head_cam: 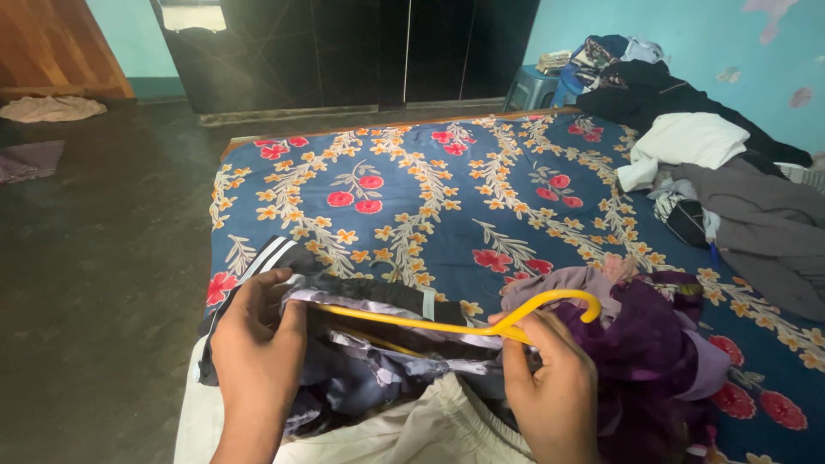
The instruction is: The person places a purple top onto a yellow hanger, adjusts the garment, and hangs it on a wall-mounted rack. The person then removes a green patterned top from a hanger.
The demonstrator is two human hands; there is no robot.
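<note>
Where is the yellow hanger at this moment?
In the head view, the yellow hanger lies low and centre over the dark patterned garment; the right hand grips it below the hook, beside the purple clothes, and the left hand holds the garment's other end.

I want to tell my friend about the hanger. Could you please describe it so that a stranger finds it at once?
Look at the bed with the blue flowered sheet, at its near edge. There the left hand and the right hand hold a dark printed garment, and the hanger runs between them. It is thin, bright yellow plastic with a curved hook, the only yellow thing among the clothes.
</note>
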